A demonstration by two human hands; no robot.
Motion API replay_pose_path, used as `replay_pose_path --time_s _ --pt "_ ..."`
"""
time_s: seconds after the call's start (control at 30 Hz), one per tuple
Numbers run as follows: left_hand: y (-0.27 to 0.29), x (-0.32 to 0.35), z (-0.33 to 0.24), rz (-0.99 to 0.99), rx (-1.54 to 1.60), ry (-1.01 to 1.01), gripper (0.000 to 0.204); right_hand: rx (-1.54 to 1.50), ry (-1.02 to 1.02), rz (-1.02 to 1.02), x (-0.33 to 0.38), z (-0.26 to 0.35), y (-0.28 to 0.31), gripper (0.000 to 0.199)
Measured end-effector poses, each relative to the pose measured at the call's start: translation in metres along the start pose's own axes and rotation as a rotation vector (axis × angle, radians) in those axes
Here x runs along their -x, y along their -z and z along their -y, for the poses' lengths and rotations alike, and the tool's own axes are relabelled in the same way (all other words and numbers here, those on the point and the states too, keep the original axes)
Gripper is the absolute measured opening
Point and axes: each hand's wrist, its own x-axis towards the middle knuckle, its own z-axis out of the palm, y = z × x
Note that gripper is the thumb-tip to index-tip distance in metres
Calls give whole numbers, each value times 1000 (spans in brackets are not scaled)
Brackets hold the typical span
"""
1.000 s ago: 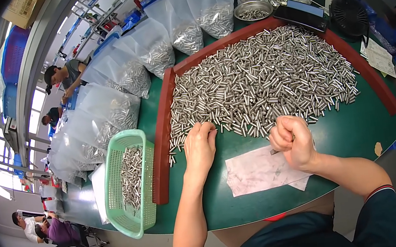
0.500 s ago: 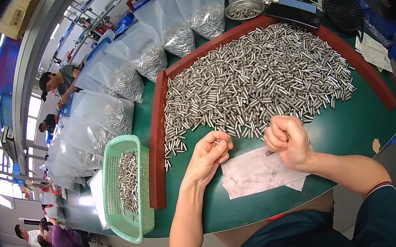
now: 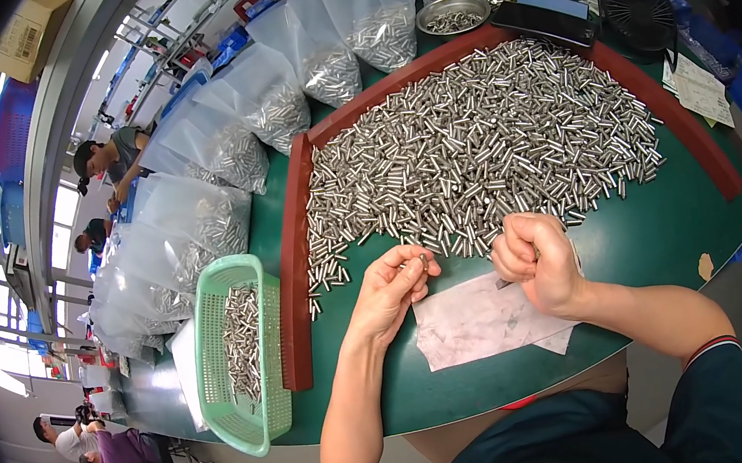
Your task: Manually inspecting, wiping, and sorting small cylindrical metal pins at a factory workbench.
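My left hand (image 3: 395,292) is closed in a pinch, with the end of a small metal pin (image 3: 424,260) showing between thumb and fingertips. To its right, my right hand (image 3: 539,264) is curled into a fist above a stained whitish cloth (image 3: 472,326); its fingers hide most of what they hold. A small dark end shows inside that fist, too little to name. Just beyond both hands spreads a big heap of short shiny metal pins (image 3: 472,143) on the green tabletop (image 3: 356,402).
Dark red rails (image 3: 295,307) border the heap. Left of them stands a green plastic basket (image 3: 275,375) with pins inside. Clear bags of pins (image 3: 279,103) line the far left. A metal bowl (image 3: 453,16), a phone-like dark device (image 3: 545,23) and a black fan (image 3: 640,16) stand at the back.
The pin end between my left fingertips shows more plainly, and the fingers have shifted slightly. My right fist stays nearly in place. The whole view has moved a little.
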Motion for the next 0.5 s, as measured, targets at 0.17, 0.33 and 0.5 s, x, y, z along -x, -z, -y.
replay_pose_path --time_s 0.17,0.33,0.5 --pt "-33 11 6 -55 -824 -157 11 -1 10 -16 -1 0 1 33" --pt "-54 14 15 -44 -1252 -274 14 -60 33 24 0 3 1 32" --pt "-53 13 19 -77 -1234 -259 16 -60 8 26 0 -5 1 33"
